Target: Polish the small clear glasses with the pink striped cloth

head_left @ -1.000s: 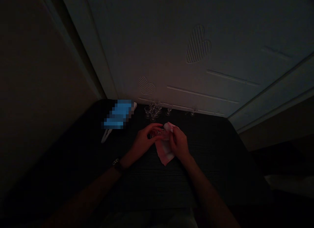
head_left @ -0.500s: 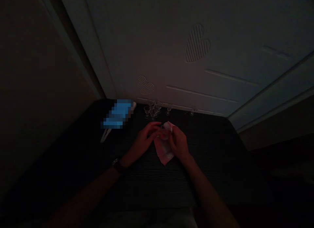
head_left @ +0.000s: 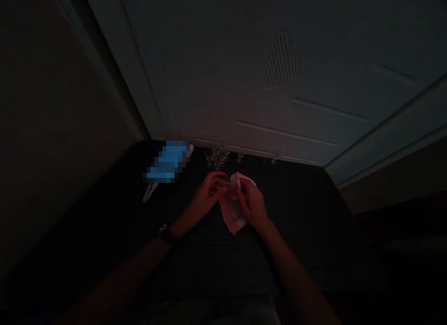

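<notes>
The scene is very dark. My left hand (head_left: 205, 199) is closed around a small clear glass (head_left: 220, 185) over the middle of a dark table (head_left: 314, 232). My right hand (head_left: 252, 203) is closed on a pink cloth (head_left: 231, 215) and presses part of it against the glass. The cloth's loose end hangs down between my hands. A watch sits on my left wrist.
Several small stemmed glasses (head_left: 218, 156) stand in a cluster at the table's far edge, with more (head_left: 274, 159) to their right. A glowing blue blurred object (head_left: 166, 161) on a white stand lies at the far left. A pale panelled door (head_left: 279, 83) rises behind the table.
My hands have shifted slightly up and closer together, and the fingers of both have turned a little around the glass and cloth.
</notes>
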{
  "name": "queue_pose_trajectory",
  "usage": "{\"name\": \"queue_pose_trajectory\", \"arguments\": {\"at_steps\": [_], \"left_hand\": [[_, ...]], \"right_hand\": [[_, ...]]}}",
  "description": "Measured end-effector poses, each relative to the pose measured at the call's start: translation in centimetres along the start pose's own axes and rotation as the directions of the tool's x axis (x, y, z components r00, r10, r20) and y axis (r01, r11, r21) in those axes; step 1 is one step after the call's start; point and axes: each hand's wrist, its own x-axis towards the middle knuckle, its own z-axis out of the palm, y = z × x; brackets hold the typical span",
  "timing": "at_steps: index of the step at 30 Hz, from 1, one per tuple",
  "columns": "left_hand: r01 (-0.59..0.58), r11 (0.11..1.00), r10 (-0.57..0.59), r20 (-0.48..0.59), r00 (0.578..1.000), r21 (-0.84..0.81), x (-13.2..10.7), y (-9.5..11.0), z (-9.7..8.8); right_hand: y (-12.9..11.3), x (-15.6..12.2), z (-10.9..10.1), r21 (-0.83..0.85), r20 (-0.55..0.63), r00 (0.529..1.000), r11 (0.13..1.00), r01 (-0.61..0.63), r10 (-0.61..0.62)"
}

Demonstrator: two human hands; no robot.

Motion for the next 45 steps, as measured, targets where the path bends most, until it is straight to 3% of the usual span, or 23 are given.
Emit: {"name": "queue_pose_trajectory", "arguments": {"at_steps": [12,22,28,33,45], "left_hand": [[-0.057,0.979,0.050,0.041,0.998,0.197,-0.1,0.5,-0.3],[-0.106,0.963,0.107,0.009,0.994,0.249,-0.1,1.0,-0.3],[-0.119,0.944,0.115,0.034,0.993,0.307,-0.2,1.3,-0.3],[-0.117,0.933,0.110,0.039,0.993,0.340,-0.2,1.4,-0.2],[-0.097,0.941,0.106,-0.009,0.994,0.324,-0.3,1.3,-0.2]], "right_hand": [[0.5,-0.1,0.0,-0.014,-0.015,1.000,1.000,0.015,-0.015],[0.3,-0.3,-0.4,-0.003,-0.055,0.997,0.998,0.057,-0.057],[0.4,-0.3,-0.4,-0.041,-0.092,0.996,0.999,0.015,-0.018],[0.4,-0.3,0.0,0.030,-0.139,0.982,0.992,-0.126,0.129],[0.2,0.0,0.2,0.035,-0.059,0.995,0.996,-0.083,0.084]]}}
